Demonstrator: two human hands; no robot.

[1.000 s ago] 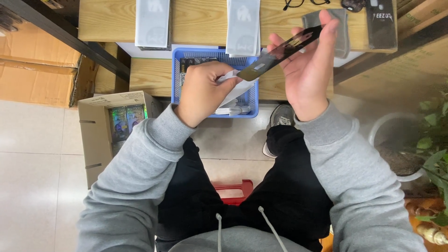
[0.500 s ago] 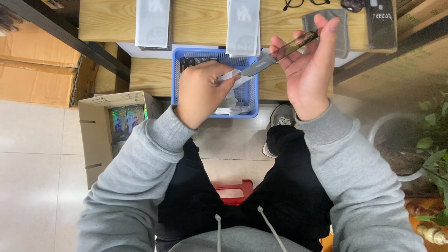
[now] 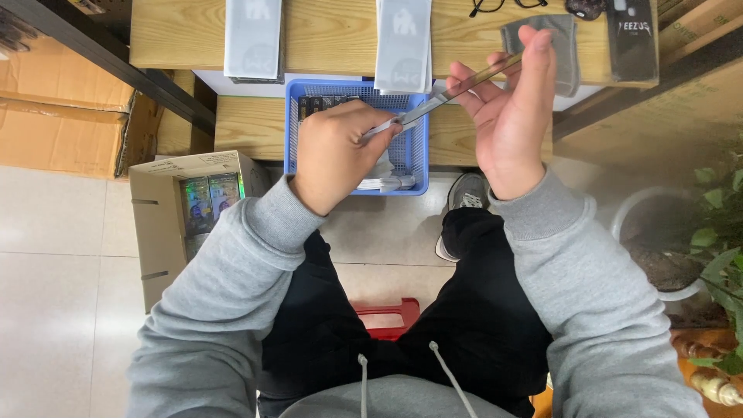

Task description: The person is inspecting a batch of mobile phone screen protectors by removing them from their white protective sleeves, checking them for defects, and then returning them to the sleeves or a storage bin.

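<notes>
The left hand [image 3: 337,151] is closed, pinching the pale near end of a thin flat strip [image 3: 449,89] – a slim glossy piece seen edge-on – while the right hand [image 3: 511,108] grips its far end between thumb and curled fingers. The strip hangs slanted above a blue basket [image 3: 298,131] beside the wooden bench [image 3: 333,35]

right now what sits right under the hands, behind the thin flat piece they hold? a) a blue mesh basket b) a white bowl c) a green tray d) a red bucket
a: the left hand and right hand hold a thin flat piece between them, above a blue mesh basket on the wooden shelf.
</notes>
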